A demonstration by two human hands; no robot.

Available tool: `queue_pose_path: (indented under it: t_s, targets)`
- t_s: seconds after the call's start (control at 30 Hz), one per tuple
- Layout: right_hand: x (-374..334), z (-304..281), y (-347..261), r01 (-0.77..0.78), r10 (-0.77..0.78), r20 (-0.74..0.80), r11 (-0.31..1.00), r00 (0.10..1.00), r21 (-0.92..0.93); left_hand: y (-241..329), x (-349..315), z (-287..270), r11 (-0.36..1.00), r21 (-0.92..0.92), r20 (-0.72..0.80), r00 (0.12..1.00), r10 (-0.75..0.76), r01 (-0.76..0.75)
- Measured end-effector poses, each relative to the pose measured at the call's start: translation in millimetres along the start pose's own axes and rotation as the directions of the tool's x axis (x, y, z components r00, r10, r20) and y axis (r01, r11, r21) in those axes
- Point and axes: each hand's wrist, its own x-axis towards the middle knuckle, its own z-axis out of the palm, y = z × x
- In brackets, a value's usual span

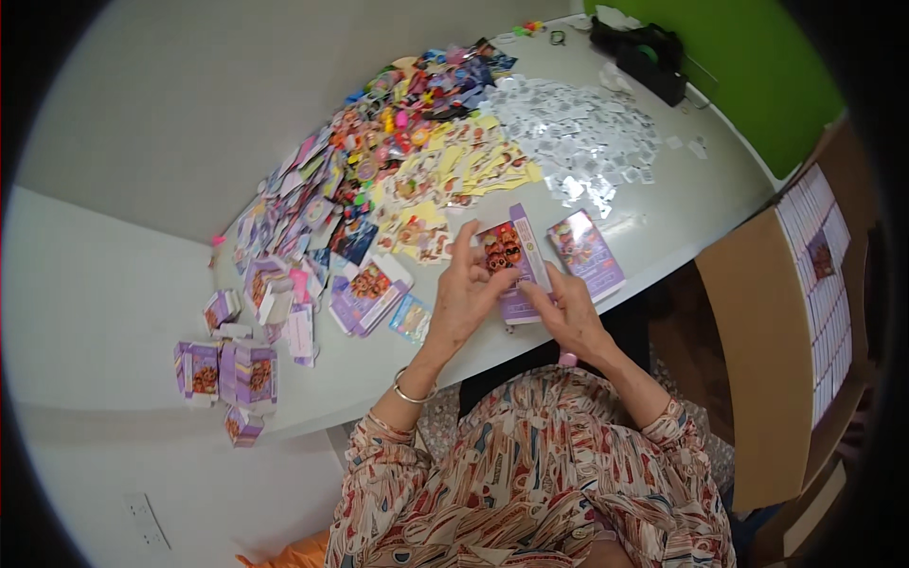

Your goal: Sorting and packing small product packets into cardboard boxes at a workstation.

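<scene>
A small purple and white cardboard box (521,305) with a picture on its front is between my hands, tilted up in front of me above the table. My left hand (464,298) grips its left side, the index finger raised along the edge and the thumb across the front. At the lower right side, my right hand (576,317) holds the box with thumb and fingers. A second purple box (589,256) lies on the table just beyond my right hand. Left of my left hand are flattened purple box pieces (365,295) and a light blue packet (411,317).
A heap of small colourful trinkets (398,118) spreads along the wall, beside yellow sticker sheets (464,166) and a pile of silvery-white packets (573,133). Purple boxes (248,371) cluster at the left edge. A black tape dispenser (649,66) stands far right; a large carton (757,350) of packed boxes stands at right.
</scene>
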Motion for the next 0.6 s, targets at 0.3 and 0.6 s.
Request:
queue_pose_path:
  t_s: [0.3,0.6]
  targets:
    - [4.8,-26.2,-5.1,0.118,-0.145,-0.188,0.982,0.971,-0.149,10.2,1.2,22.5,0.989,-0.140,-0.010,0.999,0.041,-0.042]
    - [5.7,-16.2,2.9,0.102,-0.239,-0.309,0.910,0.920,-0.401,10.9,-12.9,23.2,0.993,-0.008,0.010,0.993,0.120,-0.120]
